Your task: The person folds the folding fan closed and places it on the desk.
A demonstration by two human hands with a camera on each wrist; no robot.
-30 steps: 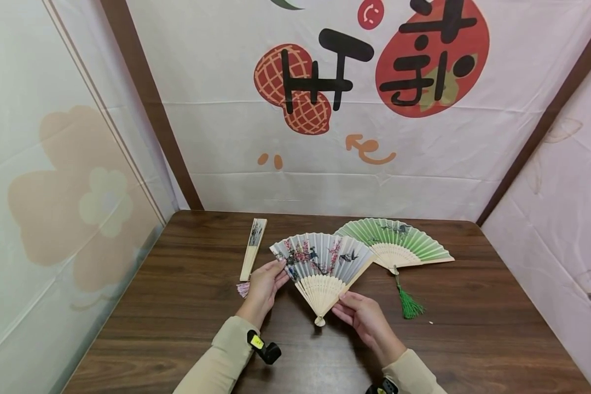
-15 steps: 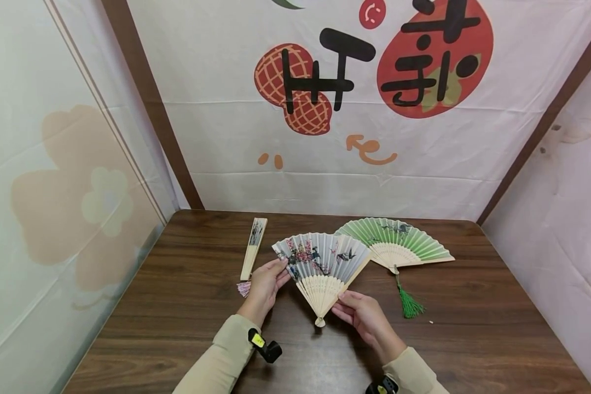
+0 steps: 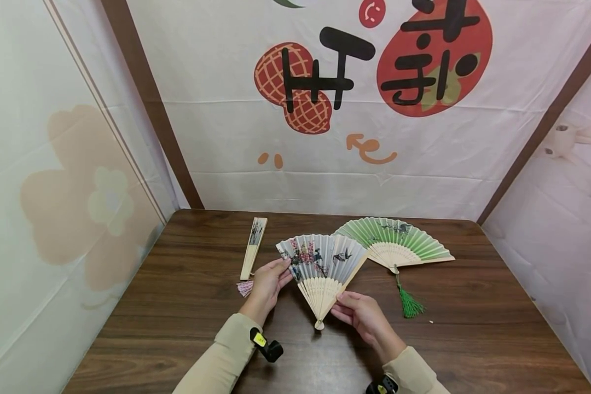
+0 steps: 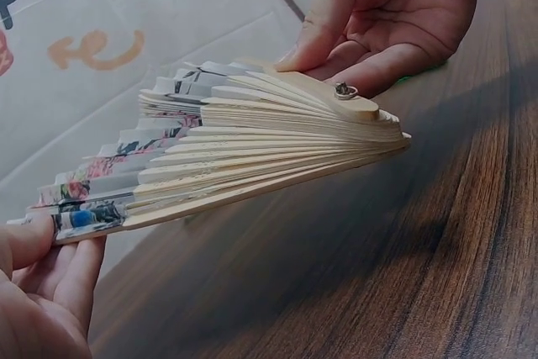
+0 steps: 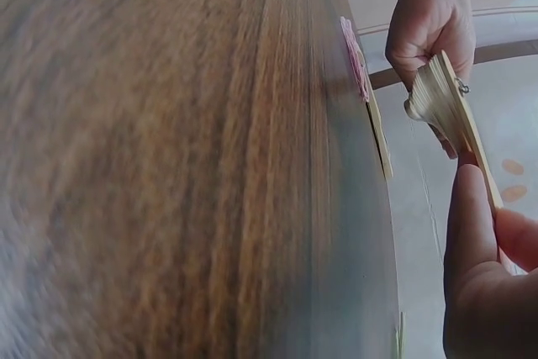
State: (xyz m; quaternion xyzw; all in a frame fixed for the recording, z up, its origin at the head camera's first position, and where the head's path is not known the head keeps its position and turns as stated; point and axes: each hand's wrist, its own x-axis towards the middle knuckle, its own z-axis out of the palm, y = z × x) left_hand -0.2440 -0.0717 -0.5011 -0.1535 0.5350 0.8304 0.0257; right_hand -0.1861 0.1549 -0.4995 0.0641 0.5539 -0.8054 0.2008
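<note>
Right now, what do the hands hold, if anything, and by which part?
A flowered fan: left hand and right hand pinch its opposite side edges.

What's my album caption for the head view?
Left hand and right hand hold a flowery fan near an open green fan.

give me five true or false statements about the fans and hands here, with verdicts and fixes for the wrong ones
1. The left hand and the right hand both hold the floral fan. True.
2. The floral fan is folded shut. False: it is spread.
3. The green fan lies open on the table. True.
4. The folded fan lies left of the green fan. True.
5. The folded fan is in the right hand. False: it lies on the table.
</note>
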